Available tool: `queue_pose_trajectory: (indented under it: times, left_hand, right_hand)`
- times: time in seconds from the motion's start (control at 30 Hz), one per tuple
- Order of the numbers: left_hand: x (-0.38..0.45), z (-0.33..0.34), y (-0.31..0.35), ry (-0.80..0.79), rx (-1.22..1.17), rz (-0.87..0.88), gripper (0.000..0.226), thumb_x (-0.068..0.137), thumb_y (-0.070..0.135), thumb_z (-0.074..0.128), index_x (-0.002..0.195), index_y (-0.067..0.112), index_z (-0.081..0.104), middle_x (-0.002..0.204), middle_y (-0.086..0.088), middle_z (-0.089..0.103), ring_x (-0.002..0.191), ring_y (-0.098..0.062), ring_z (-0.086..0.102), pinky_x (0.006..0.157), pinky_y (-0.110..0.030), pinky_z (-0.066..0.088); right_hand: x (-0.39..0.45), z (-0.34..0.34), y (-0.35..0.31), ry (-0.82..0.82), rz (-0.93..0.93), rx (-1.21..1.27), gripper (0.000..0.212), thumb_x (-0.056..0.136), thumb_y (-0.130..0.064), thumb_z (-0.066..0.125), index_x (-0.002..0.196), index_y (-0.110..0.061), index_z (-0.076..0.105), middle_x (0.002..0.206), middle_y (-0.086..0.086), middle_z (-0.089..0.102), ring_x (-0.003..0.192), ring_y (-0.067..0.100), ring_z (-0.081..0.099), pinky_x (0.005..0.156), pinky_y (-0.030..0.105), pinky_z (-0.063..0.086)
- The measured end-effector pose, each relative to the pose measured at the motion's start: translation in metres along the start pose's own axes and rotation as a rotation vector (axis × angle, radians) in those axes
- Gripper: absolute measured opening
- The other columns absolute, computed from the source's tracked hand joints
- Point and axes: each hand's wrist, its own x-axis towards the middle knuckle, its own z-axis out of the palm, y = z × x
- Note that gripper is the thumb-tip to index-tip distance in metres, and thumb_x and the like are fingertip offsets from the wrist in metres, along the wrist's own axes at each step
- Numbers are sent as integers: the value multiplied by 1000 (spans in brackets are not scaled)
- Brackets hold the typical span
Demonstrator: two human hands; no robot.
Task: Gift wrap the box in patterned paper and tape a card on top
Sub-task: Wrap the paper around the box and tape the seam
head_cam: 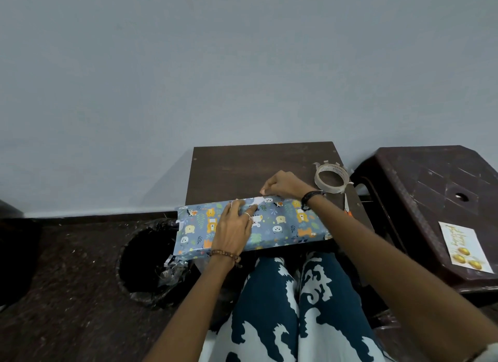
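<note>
A flat box (285,227) covered in blue paper with animal prints lies across the near edge of a small dark wooden table (242,170). My left hand (235,227) lies flat on top of it, fingers stretched toward the far edge. My right hand (283,186) has curled fingers at the box's far edge, pinching what looks like a small piece of clear tape against the paper seam. A roll of clear tape (331,177) stands at the table's right back. The card (464,247), white with gold balloons and lettering, lies on a dark plastic stool (431,189) at the right.
A round bin (147,264) lined with a black bag stands on the floor left of the table. Scissors with an orange handle (347,207) lie by the table's right edge. A grey wall runs behind. My patterned trouser legs fill the bottom centre.
</note>
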Motion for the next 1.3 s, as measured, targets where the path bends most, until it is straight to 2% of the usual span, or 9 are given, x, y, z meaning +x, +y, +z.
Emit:
queue_pose_trajectory:
  times: [0.1,0.17,0.27,0.4,0.57,0.7,0.83,1.03,1.3]
  left_hand:
    - [0,1,-1,5,36,10,39,62,3,82,98,13,72,98,-13,65,75,-26,66,67,-36,59]
    - [2,3,-3,4,102,35,40,59,6,84,96,16,73,97,-11,66,80,-25,68,73,-39,58]
    - [9,2,-7,-31,259,88,46,51,11,89,94,22,73,98,-8,69,94,-25,68,82,-50,52]
    - [8,-5,6,-5,279,32,43,64,15,80,105,24,70,118,-12,64,114,-27,59,92,-55,44]
    - [-26,-6,47,104,-112,-207,33,89,16,47,117,14,63,134,-17,49,120,-33,51,97,-47,43]
    - [-53,-6,80,42,-480,-580,33,94,20,45,125,20,54,124,-8,43,107,-29,55,79,-36,48]
    - [-68,-7,91,-18,-739,-636,54,88,27,61,138,25,40,126,-3,39,111,-20,51,84,-24,40]
    - [-76,-5,86,-14,-572,-626,79,76,20,75,142,17,32,131,-7,36,116,-22,47,84,-33,48]
    - [-80,7,85,23,-270,-495,69,81,-3,61,141,11,32,123,-12,39,103,-29,52,72,-44,52]
  right_hand:
    - [-11,-19,11,-301,-21,-405,68,79,-43,70,137,-19,45,140,4,49,123,22,44,110,39,33]
    - [-26,-20,24,-407,-17,-546,109,67,-51,77,149,-28,9,155,3,19,141,28,18,115,51,16]
    - [-51,-4,41,-260,-86,-662,128,57,-57,80,148,-33,-8,150,5,19,138,29,20,112,53,17]
    - [-67,8,44,-111,-46,-594,127,59,-64,74,147,-32,-11,140,11,31,127,33,32,104,55,26]
    - [-79,41,32,179,160,-388,127,59,-71,69,146,-34,-16,133,20,39,120,37,39,97,53,31]
    - [-83,69,16,358,295,-128,124,61,-75,64,148,-29,-11,134,23,41,122,39,38,98,52,29]
    - [-95,73,24,372,146,344,101,79,-41,69,148,-26,-3,125,19,51,121,39,45,97,44,37]
    - [-142,82,50,388,-51,847,66,86,-8,50,144,-18,20,129,7,54,110,13,54,85,19,48]
    - [-146,113,67,493,-154,455,75,77,0,66,140,-19,30,124,-12,43,113,1,45,81,2,38]
